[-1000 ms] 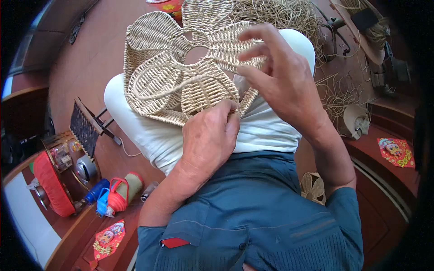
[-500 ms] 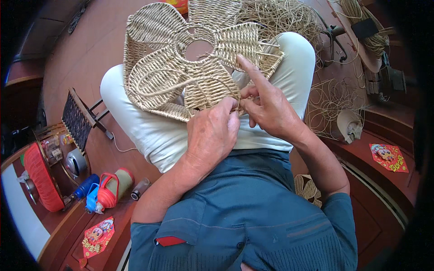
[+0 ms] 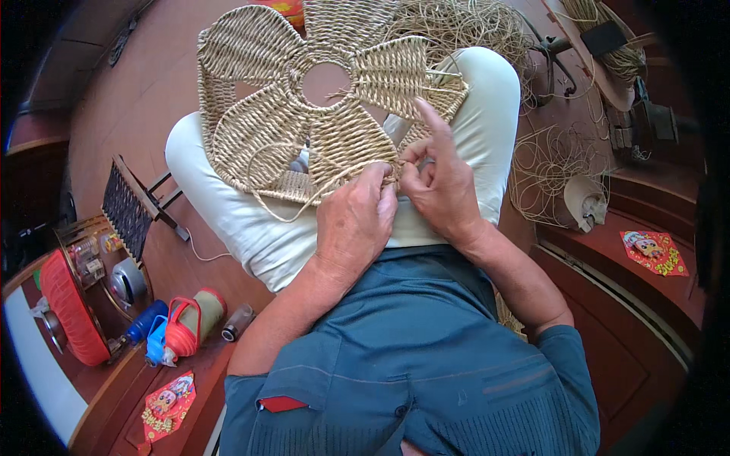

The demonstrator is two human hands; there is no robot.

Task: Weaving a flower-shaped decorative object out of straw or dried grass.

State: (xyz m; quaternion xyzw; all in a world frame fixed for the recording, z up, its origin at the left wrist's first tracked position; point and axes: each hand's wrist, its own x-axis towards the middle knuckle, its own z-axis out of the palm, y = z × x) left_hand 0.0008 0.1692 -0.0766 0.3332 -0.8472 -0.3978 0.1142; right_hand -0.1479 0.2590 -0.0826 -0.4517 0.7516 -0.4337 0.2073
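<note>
Across my lap lies a flower-shaped woven straw piece (image 3: 342, 144), with petals around a round central hole and a braided rim. My left hand (image 3: 353, 216) is closed, thumb and fingers pinching the near edge at the tip of one petal. Just right of it, my right hand (image 3: 445, 182) pinches straw cord at the same edge between thumb and curled fingers, its index finger stretched out. A loose cord (image 3: 255, 171) loops over the left petals toward my left hand. The fingertips hide the exact spot where cord meets rim.
A heap of loose straw cord (image 3: 471, 34) lies beyond my right knee, and a thinner tangle (image 3: 551, 171) spreads on the floor to the right. At left stand a small woven-seat stool (image 3: 129, 209), a red-topped jug (image 3: 181, 334) and a blue bottle (image 3: 146, 323).
The woven piece has shifted slightly left. The loose cord loop has dropped lower, hanging past the near rim. My right hand has turned more upright, still at the edge beside my left.
</note>
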